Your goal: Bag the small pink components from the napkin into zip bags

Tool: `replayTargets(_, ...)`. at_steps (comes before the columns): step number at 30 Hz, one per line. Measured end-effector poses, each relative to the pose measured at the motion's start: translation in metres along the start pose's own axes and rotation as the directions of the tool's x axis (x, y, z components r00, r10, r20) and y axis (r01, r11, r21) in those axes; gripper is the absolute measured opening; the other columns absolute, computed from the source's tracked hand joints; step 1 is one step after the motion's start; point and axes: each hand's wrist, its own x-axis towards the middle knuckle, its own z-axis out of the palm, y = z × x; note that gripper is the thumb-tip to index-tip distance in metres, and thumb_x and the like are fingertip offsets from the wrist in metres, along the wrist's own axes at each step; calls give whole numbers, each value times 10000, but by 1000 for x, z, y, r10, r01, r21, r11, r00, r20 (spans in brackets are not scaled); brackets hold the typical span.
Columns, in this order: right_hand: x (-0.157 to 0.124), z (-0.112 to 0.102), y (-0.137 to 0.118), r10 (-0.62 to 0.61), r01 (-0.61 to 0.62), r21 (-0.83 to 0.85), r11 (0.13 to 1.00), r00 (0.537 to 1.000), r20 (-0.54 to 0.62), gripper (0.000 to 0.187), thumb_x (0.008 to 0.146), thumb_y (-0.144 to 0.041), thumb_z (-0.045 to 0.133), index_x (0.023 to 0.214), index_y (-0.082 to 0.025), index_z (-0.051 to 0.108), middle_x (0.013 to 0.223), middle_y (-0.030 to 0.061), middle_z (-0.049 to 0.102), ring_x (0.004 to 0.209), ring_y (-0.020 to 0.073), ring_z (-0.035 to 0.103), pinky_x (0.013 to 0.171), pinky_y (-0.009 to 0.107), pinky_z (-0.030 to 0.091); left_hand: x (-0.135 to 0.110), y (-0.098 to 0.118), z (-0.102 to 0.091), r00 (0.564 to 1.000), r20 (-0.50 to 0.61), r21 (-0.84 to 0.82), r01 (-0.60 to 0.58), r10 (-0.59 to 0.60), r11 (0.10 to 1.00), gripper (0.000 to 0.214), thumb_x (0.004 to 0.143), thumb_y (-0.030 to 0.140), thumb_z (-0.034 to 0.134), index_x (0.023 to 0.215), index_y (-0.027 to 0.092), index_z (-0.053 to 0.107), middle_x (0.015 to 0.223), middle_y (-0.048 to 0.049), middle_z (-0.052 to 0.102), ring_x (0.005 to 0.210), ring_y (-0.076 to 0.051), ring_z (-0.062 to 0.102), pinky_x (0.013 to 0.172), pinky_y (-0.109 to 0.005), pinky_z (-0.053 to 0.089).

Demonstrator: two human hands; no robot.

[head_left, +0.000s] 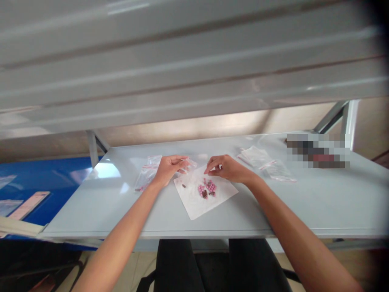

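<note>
My left hand [172, 167] is closed on a small clear plastic bag [190, 164], held above the far left edge of a white sheet of paper [194, 209]. Across from it, my right hand [224, 167] hovers over the sheet's far side with its fingertips pinched together; whatever lies between them is too small to make out. Round pink beads [212, 186] form a loose pile on the sheet. A few dark brown, elongated pieces [204, 194] lie among them. One more dark piece [184, 186] rests apart, toward the sheet's left corner.
Clear zip bags [146, 175] lie beyond my left forearm, with more bags [278, 170] at the right on the grey table [100, 211]. A grey ridged panel [182, 73] hangs low overhead. At left stands a blue table [69, 172]; a pixelated patch covers the far right.
</note>
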Motion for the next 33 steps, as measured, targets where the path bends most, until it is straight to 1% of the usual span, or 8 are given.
replayTargets(3,1,4,-2,4,-7,28,1000,995,96,150,803,-195,690,875,-206,821,906,63,753,796,175,645,722,273,470,-1,3,2,1000,5,14,7,-7,1000,502,704,443,852,1060,103,757,974,-159,785,754,-202,721,646,-302,550)
replayTargets(12,7,13,-3,24,-11,-130,991,995,99,129,807,-139,650,809,-171,775,825,45,739,697,139,589,688,255,440,-1,0,3,998,47,41,29,-31,999,508,712,441,851,1071,96,753,967,-164,784,768,-220,742,650,-300,554)
replayTargets(15,7,12,-3,19,-19,-123,992,1000,-3,102,825,-185,659,810,-166,759,831,46,724,681,131,577,686,260,442,-1,-1,4,998,54,54,29,-32,998,506,706,439,855,1068,99,755,951,-159,785,761,-221,745,640,-294,556)
replayTargets(19,9,17,-11,-14,25,51,998,977,-211,156,871,-298,652,871,-170,742,921,58,713,704,122,571,668,250,460,-3,1,6,997,76,78,7,-13,997,497,708,436,856,1065,104,759,913,-148,786,747,-218,742,629,-287,554)
replayTargets(22,12,24,-19,-18,50,129,990,971,-240,208,871,-365,665,898,-177,750,950,68,705,705,121,570,643,242,470,-5,3,7,994,112,119,-9,-4,993,477,726,442,844,1055,106,766,904,-145,786,756,-222,743,639,-290,556)
replayTargets(26,9,20,-21,-60,90,186,978,985,-163,294,923,-383,589,1042,-194,779,1044,87,729,721,131,604,655,259,495,-5,4,5,992,123,130,-20,4,991,452,737,439,836,1038,109,772,943,-151,786,774,-225,745,654,-294,560)
replayTargets(28,5,9,-17,-32,49,172,984,994,-104,321,920,-362,581,1114,-195,773,1043,82,748,711,136,614,672,270,503,-3,2,4,997,80,115,-22,12,993,463,730,437,840,1055,116,768,943,-145,787,758,-218,740,642,-293,560)
replayTargets(33,-4,-10,-2,60,-60,0,998,988,143,212,801,-296,702,950,-206,823,897,46,778,776,171,651,701,257,474,0,-2,2,1000,25,90,-14,12,996,474,723,434,841,1072,124,761,946,-137,788,739,-202,730,626,-285,556)
